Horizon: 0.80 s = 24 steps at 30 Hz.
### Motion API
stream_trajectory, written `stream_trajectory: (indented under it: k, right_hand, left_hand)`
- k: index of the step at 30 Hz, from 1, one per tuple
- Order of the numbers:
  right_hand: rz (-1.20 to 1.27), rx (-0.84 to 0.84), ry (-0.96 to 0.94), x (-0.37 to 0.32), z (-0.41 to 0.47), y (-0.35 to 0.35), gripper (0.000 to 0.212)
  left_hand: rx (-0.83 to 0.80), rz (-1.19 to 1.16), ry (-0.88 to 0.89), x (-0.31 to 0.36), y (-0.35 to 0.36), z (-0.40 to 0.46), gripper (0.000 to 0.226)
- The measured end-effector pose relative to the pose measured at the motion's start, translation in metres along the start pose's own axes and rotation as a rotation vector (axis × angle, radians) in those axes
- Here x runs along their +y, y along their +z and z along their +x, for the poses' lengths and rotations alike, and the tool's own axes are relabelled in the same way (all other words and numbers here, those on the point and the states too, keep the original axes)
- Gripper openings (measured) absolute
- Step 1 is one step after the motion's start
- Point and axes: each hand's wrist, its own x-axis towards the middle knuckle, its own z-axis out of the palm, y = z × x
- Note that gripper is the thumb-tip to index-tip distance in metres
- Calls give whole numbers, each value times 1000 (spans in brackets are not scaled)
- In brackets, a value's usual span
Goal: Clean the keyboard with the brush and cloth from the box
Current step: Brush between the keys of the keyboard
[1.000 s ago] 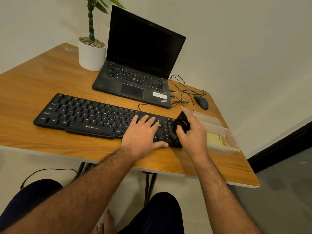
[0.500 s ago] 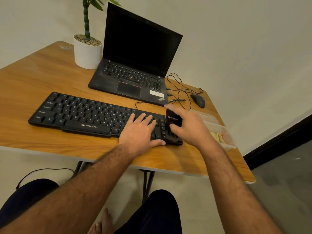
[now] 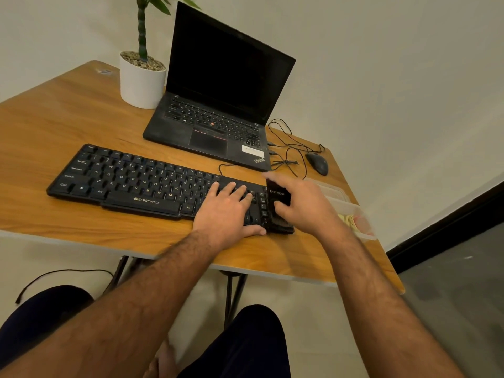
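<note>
Plain pale walls back my wooden bench [image 3: 54, 126], seen from the one head view. My keyboard [image 3: 131, 184] lies across the middle of it, running from nine o'clock toward three. At twelve o'clock sits the open laptop [image 3: 218, 105], its screen dark, with a potted plant [image 3: 141, 77] at eleven and a mouse [image 3: 317, 163] at two.

My left hand [image 3: 226, 211] lies flat on the right-hand keys, fingers straight and a little spread, steadying the board. My right hand [image 3: 308, 205] grips the black brush [image 3: 278, 197], thumb on its face, bristles down on the number-pad end.

What has changed: a second ago the brush was tilted and nearer the keyboard's right edge; now it stands more upright and has swept a little toward nine o'clock (the left hand has not shifted). I judge I am mid-stroke on the brushing step, with most keys leftward not yet reached.

At three o'clock, partly behind my wrist, is the clear box [image 3: 349, 208], something pale yellow inside, likely the cloth, though I cannot be sure.

Writing: "ZEBRONICS" under the space bar, "ThinkPad" on the laptop's corner, and a pale logo on the brush, too blurred to read.
</note>
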Motion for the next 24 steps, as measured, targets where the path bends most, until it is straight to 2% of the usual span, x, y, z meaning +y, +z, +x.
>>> stream_trajectory:
  k: [2,4,10,13,15,18,20,22,24]
  right_hand:
    - [159,119,50,-3,-1,9,67]
    - [247,166,48,-6,-7,22,67]
    - [335,88,-6,3,-38,20,63]
    - [285,51,57,16,-43,10,63]
    - [325,133,162,22,-41,2,65]
    - [600,346,255,19,-32,-2,66]
    - [697,341,259,8,-27,9,66]
    - [683,278,215,1,-32,28,68]
    - [528,303,178,3,-37,41,68]
  left_hand:
    - [-5,2,3,0,0,0,99]
    - [-3,-3,5,-1,0,0,99]
    - [-2,0,6,0,0,1,98]
    - [-20,8,5,-1,0,1,99]
    - [-33,16,6,-1,-1,1,100]
    - [-46,25,5,-1,-2,0,99]
    - [-40,29,3,0,-3,0,98]
    - [-33,24,0,1,-3,-1,97]
    - [-30,21,-4,1,-2,0,97]
